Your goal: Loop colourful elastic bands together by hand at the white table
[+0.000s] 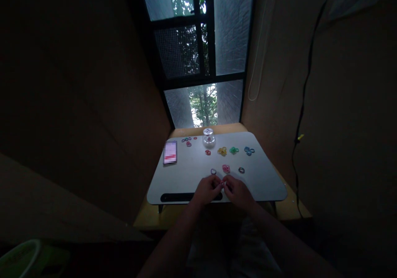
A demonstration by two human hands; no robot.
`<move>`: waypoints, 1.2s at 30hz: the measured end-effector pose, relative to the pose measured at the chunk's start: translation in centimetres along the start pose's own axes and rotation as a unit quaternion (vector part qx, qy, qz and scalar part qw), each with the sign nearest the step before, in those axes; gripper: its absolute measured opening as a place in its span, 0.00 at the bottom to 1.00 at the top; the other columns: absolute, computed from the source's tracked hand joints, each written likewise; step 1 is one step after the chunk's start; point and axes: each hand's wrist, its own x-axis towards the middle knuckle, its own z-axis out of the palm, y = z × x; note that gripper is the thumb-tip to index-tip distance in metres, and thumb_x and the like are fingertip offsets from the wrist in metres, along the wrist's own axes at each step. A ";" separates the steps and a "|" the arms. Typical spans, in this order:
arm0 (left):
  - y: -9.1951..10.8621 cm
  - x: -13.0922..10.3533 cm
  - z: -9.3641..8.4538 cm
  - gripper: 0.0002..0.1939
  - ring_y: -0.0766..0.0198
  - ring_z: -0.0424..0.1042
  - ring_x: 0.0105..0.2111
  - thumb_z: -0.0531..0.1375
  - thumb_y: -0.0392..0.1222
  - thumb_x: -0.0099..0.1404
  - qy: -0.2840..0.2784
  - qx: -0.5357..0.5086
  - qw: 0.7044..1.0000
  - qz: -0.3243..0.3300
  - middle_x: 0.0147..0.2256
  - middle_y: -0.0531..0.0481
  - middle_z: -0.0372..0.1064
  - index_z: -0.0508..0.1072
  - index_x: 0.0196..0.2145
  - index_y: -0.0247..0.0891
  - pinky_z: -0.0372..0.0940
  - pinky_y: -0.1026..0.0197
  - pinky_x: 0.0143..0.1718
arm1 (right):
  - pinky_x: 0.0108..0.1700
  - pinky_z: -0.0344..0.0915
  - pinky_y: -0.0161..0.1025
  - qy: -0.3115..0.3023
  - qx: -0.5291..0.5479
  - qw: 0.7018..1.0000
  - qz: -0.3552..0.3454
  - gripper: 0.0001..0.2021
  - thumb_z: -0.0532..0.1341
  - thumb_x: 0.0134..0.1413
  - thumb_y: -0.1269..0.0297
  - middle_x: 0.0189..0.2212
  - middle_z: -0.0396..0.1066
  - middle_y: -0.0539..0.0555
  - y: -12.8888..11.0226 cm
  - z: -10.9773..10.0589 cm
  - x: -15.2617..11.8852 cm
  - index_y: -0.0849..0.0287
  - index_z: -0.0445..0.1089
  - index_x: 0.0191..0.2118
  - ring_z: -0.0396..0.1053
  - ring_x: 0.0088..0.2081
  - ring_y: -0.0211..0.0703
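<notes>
My left hand point(208, 189) and my right hand point(237, 191) meet near the front edge of the white lap table. Both are closed in a pinch on a small pale pink hair tie point(223, 183), mostly hidden by the fingertips. Just beyond them lie a whitish hair tie point(213, 171), a pile of pink hair ties point(226, 169) and a dark hair tie point(241, 170). Farther back are red hair ties point(207, 152), yellow hair ties point(222, 151), green hair ties point(234, 150) and blue hair ties point(249, 150), in separate groups.
A clear round jar point(209, 138) stands at the table's back. Mixed hair ties point(188, 144) lie at back left, near a phone point(170, 152). The white table point(186, 179) has a dark slot point(176, 197) along its front. A black cord point(305, 84) hangs at right.
</notes>
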 end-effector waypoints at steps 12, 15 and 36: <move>0.5 0.0 -0.1 0.09 0.67 0.67 0.24 0.61 0.45 0.62 -0.004 0.031 0.999 -0.013 0.25 0.53 0.72 0.73 0.32 0.37 0.59 0.66 0.27 | 0.28 0.48 0.35 0.001 -0.021 1.000 0.010 0.07 0.55 0.58 0.65 0.22 0.64 0.47 0.3 0.5 0.1 0.56 0.61 0.29 0.62 0.25 0.38; 0.5 0.0 -0.1 0.08 0.67 0.66 0.24 0.60 0.44 0.62 -0.002 0.046 0.999 -0.009 0.25 0.53 0.71 0.72 0.31 0.37 0.58 0.66 0.27 | 0.28 0.48 0.35 0.004 -0.029 1.000 0.012 0.07 0.56 0.58 0.65 0.22 0.64 0.47 0.4 0.6 0.1 0.56 0.61 0.28 0.62 0.25 0.38; 0.5 -0.2 -0.1 0.10 0.68 0.64 0.24 0.58 0.47 0.65 -0.011 0.061 0.998 0.005 0.24 0.55 0.68 0.70 0.30 0.38 0.55 0.66 0.26 | 0.29 0.51 0.35 0.017 -0.005 1.000 0.016 0.05 0.56 0.59 0.64 0.23 0.67 0.47 -0.1 0.3 -0.1 0.55 0.63 0.31 0.63 0.26 0.38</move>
